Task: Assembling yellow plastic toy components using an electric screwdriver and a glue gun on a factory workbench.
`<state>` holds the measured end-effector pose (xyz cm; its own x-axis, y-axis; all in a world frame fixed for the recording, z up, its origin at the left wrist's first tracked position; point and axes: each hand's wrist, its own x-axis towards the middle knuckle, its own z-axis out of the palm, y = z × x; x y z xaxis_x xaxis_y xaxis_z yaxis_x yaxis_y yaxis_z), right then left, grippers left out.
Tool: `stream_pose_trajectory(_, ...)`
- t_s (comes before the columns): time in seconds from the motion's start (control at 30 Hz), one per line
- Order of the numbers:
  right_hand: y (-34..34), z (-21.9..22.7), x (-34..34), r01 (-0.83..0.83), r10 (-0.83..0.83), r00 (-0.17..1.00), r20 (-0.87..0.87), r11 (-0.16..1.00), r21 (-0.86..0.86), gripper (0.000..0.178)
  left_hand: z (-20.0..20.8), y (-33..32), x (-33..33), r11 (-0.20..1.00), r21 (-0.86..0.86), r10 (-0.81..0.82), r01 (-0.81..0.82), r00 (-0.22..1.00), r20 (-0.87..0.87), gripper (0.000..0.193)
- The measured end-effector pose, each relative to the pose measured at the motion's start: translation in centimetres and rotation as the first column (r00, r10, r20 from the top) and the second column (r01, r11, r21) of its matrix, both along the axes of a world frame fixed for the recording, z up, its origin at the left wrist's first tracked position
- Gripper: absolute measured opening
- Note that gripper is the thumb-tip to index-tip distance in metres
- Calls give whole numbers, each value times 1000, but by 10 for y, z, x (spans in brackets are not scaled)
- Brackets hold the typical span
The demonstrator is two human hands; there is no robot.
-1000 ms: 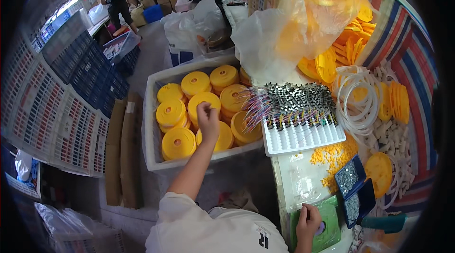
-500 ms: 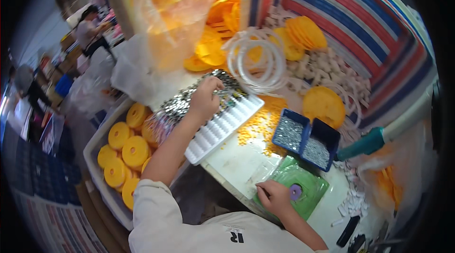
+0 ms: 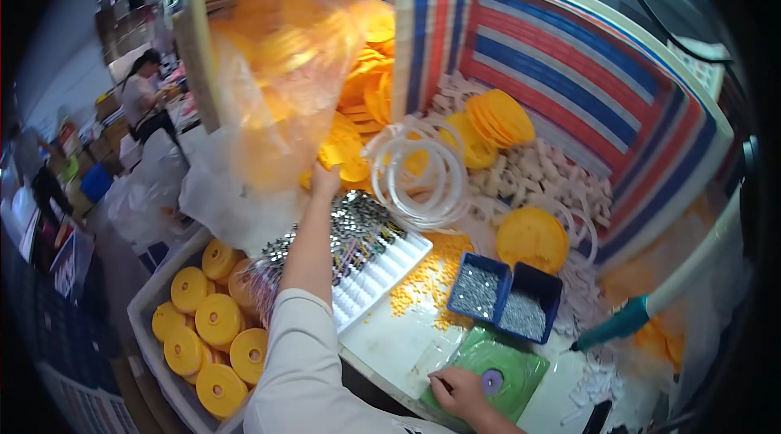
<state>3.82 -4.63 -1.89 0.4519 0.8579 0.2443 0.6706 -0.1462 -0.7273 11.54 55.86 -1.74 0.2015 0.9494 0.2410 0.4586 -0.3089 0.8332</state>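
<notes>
My left hand [image 3: 325, 179] reaches forward to the edge of a pile of flat yellow plastic discs [image 3: 346, 149]. Its fingertips are against or behind the discs, and their grip is hidden. Below that wrist lies a heap of small silver parts with thin coloured wires [image 3: 358, 226], beside a white ribbed tray [image 3: 386, 275]. Near the table's front edge, my right hand [image 3: 460, 393] rests with curled fingers by a green pad [image 3: 521, 373]; whatever those fingers hold is hidden. A purple round piece [image 3: 492, 382] with a hole sits on the pad.
Two blue bins [image 3: 543, 304] hold small metal pieces. Small yellow bits [image 3: 435, 271] lie scattered nearby. Coiled clear tubing [image 3: 419, 178] stands behind. A teal-tipped tool [image 3: 614, 324] juts in from the right. At left, a crate [image 3: 146, 328] holds round yellow cases [image 3: 220, 318].
My left hand has left the silver parts and moved forward to the yellow discs. The right hand stays by the green pad. The view has tilted up, showing more of the striped box.
</notes>
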Motion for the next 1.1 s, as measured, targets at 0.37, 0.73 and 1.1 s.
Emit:
stream_pose_trajectory(0.37, 2, 7, -6, 54, -52, 992, -115, 998, 16, 8, 79, -77, -102, 1000, 5, -32, 31, 983, 178, 42)
stream_pose_trajectory(0.73, -10, 40, 14, 60, 149, 416, -897, 980, 191, 59, 25, -386, -228, 718, -206, -312, 665, 572, 758, 56)
stream_pose_trajectory(1.1, -145, 20, 49, 565, -560, 609, -561, 803, -188, 31, -21, -455, -220, 340, 349, -913, 873, 396, -99, 41)
